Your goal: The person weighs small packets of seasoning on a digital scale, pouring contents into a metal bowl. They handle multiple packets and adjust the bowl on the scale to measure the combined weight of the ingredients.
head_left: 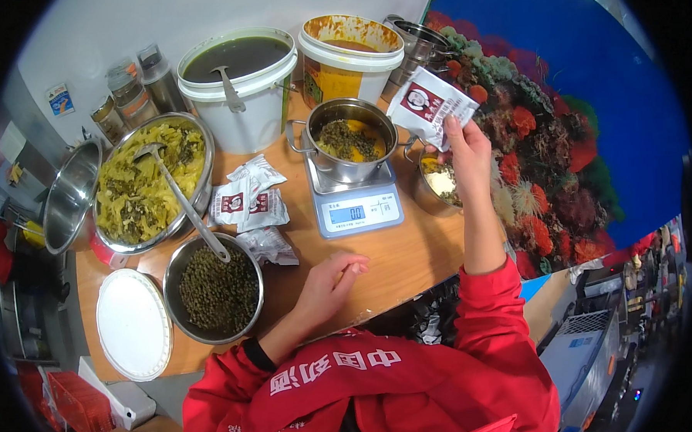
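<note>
My right hand [470, 150] is raised at the right, gripping a white seasoning packet [426, 104] with a dark red label by its lower corner. Below that hand stands a metal pot [435, 202] holding greenish bits and a pale powder, partly hidden by my wrist. My left hand [331, 286] rests over the table's near side with thumb and fingers curled together; whatever may be in them is hidden. Ahead of it, a two-handled steel pot [342, 170] with green peppercorns and yellow-orange liquid sits on a digital kitchen scale [361, 214].
More packets [265, 212] lie left of the scale. A steel bowl of green peppercorns [218, 291] sits near a white lid [133, 326]. Farther left is a basin of chopped pickled greens [155, 178] with a ladle [187, 203]. Two large buckets [240, 93] stand behind.
</note>
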A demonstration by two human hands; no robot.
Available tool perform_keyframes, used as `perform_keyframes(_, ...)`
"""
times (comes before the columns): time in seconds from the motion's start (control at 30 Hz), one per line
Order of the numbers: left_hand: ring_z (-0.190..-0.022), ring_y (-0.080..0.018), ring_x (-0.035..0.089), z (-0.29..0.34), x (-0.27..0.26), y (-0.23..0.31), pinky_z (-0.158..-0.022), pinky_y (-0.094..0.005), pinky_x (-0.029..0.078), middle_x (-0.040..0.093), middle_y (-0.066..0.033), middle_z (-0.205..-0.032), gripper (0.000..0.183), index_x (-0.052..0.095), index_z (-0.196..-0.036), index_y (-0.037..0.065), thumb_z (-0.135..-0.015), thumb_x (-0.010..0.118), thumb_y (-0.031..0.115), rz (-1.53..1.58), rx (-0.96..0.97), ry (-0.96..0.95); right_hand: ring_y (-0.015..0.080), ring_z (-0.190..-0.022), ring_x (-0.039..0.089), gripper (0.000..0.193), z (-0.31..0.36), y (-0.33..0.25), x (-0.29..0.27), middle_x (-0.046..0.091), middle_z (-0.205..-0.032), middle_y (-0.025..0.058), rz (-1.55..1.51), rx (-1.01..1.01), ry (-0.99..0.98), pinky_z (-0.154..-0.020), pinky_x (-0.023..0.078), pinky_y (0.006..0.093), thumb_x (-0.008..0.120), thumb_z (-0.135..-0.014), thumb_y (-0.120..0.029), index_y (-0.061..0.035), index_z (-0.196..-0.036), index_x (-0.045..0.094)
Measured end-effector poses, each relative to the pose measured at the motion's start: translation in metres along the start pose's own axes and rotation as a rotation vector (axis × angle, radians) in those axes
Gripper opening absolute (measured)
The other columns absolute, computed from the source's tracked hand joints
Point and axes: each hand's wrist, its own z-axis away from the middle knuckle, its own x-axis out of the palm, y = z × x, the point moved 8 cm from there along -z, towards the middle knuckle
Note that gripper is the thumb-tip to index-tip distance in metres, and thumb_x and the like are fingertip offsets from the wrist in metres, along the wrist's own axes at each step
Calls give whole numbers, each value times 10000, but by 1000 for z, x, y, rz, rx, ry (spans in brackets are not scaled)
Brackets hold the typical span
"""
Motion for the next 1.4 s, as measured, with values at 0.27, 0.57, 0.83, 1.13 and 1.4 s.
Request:
perform_keyframes(0.27,-786,-191,633,6,-1,3,-724,-291,488,644,-109,-837,184,603,-1019,-8,-892,502,77,57,52,-78,53,-549,522,245,-25,6,33,626,-710,12,315,-87,-79,-493,435,214,626,-884,-233,1,-956,646)
perform_keyframes(0.57,-743,-209,641,9,-2,8,-680,-307,499,634,-109,-806,171,605,-1009,3,-881,509,62,32,117,-103,24,-610,449,223,-31,-5,60,566,-671,-37,559,-294,-92,-530,382,195,631,-885,-207,12,-843,646)
perform_keyframes(0.83,-721,-214,639,8,0,4,-657,-311,495,632,-103,-784,163,612,-997,15,-881,514,73,12,123,-104,181,-546,462,303,-41,-18,72,499,-616,122,761,-375,-95,-518,389,312,685,-820,-242,32,-733,589)
perform_keyframes(1.13,-767,-263,610,13,8,13,-674,-331,480,611,-117,-837,190,601,-1034,39,-885,519,122,83,86,-253,93,-576,396,288,-46,-22,73,472,-587,34,748,-459,-120,-517,368,263,662,-851,-235,22,-746,585)
perform_keyframes(1.4,-817,-224,629,49,-30,163,-721,-294,498,639,-80,-957,189,629,-1047,45,-867,580,75,-121,355,-445,181,-597,526,272,-56,-25,63,559,-698,88,660,-373,-224,-573,426,301,678,-817,-280,-10,-796,659)
